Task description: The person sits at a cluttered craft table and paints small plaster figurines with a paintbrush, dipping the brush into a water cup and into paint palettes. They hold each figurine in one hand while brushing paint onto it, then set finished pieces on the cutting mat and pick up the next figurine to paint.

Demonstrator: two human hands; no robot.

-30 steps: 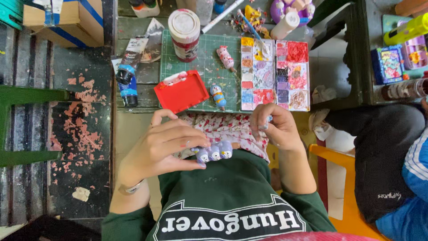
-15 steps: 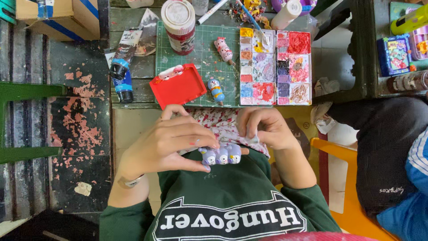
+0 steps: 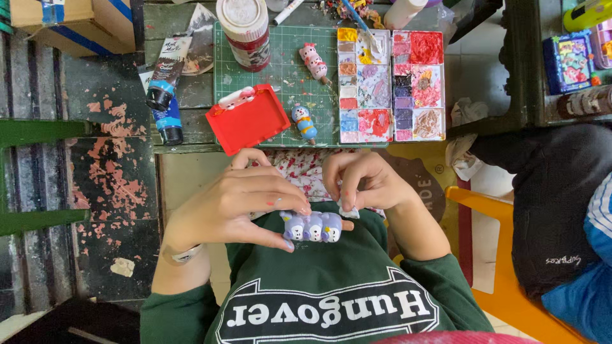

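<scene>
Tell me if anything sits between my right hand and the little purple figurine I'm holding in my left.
Nothing visible does. The left hand grips the purple figurine, and the right hand pinches a small white piece right above it.

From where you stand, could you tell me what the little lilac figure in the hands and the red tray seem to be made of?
The lilac figure looks like moulded clay or plaster under matte paint, with soft rounded lumps; I cannot tell which. The red tray looks like glossy plastic, with an even colour and a thin raised rim.
</scene>
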